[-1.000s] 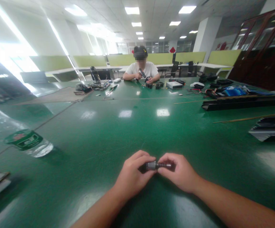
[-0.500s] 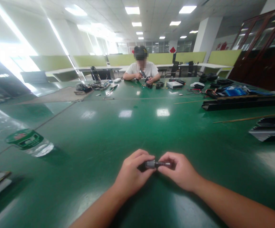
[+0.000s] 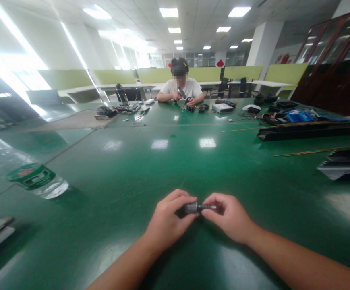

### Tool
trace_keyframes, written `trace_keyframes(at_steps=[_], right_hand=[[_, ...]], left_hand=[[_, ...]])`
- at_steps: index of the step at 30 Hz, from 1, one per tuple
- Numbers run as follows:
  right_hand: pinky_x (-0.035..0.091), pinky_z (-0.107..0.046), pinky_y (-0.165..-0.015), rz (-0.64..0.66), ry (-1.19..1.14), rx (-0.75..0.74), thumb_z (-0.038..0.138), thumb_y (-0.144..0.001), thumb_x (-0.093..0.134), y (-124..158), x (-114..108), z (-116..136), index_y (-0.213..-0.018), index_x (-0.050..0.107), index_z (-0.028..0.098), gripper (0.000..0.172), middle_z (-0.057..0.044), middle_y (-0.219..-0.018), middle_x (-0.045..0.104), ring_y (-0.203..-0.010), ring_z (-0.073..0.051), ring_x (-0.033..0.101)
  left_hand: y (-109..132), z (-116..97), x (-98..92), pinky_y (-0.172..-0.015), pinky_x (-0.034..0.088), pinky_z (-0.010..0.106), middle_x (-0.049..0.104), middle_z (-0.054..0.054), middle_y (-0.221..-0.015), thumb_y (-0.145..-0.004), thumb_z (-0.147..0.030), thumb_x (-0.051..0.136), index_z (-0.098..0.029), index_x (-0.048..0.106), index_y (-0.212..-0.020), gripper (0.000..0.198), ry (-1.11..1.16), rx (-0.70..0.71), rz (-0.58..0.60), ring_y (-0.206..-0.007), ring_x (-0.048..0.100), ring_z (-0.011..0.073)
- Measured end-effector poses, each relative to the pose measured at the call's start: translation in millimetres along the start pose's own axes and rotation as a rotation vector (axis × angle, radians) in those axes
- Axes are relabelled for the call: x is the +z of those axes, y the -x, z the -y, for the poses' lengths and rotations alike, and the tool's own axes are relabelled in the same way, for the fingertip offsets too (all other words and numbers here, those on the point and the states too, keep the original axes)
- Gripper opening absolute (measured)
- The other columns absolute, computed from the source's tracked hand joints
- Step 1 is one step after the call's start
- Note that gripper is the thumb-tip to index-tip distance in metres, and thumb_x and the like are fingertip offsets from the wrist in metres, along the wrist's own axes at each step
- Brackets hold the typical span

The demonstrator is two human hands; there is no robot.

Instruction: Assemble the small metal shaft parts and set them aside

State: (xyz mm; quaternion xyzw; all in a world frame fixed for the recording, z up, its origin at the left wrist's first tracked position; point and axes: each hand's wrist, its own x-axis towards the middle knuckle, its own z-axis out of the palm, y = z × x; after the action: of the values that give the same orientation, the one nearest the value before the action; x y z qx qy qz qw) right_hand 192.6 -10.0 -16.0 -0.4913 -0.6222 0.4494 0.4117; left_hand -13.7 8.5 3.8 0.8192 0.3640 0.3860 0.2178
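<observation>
Very little has moved since a second ago: the tips of the right hand sit a touch farther from those of the left hand, and the metal tool between them has barely shifted. The tool lies crosswise, its thick grey body clasped between the left thumb and fingers, its slender dark shaft pointing toward the right hand. The right thumb and forefinger pinch around that shaft, and its bright tip shows inside the curl of the right hand. The two hands are close together but apart. Whether the tool touches the green surface below cannot be told. A bottle with a green label is well to the left; a black channel lies farther off to the right. Across the surface, a person in a white shirt holds small items.
</observation>
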Motion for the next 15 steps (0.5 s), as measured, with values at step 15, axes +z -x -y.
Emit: trace_keyframes(at_steps=[15], right_hand=[[0.044,-0.027,-0.063,-0.032,-0.039,0.017,0.028,-0.08,0.07,-0.7,-1.1,-2.7,-0.086,0.068,0.015,0.014,-0.001,-0.072,0.065,-0.065,-0.015,0.057]], left_hand=[[-2.2,2.4,-5.4,-0.077,0.055,0.028,0.068,0.006,-0.097,-0.081,-0.018,0.072,-0.022,0.072,-0.101,0.021,-0.038,-0.002,-0.018,-0.088,0.065,0.0167]])
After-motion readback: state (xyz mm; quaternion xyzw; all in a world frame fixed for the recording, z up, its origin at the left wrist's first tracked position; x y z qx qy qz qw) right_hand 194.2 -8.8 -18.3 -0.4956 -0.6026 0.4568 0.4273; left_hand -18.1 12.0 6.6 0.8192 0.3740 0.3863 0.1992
